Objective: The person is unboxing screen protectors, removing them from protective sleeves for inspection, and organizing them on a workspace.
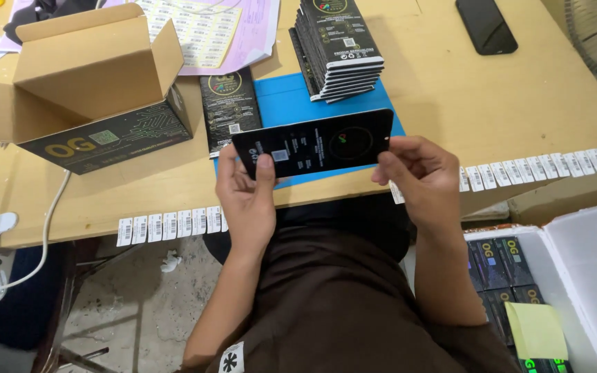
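Wooden surface (450,90), blue mat (281,100) at centre. Both hands' grip clamped on one flat black pack (312,144): left hand (247,190) at 9 o'clock end, right hand (419,173) at 3. One stack of packs (336,45) at 12; one open carton (91,83) at 10.

Flat black packet (312,144) held over blue mat; black packet stack (336,48) behind; open cardboard box (95,83) left; white label strips (171,226) along table edge.

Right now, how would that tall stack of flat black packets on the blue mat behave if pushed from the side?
The stack of black packets already fans unevenly, so it would probably shear and slide apart rather than move as one. Their glossy faces suggest slipperiness. On the blue mat, each thin packet looks light.
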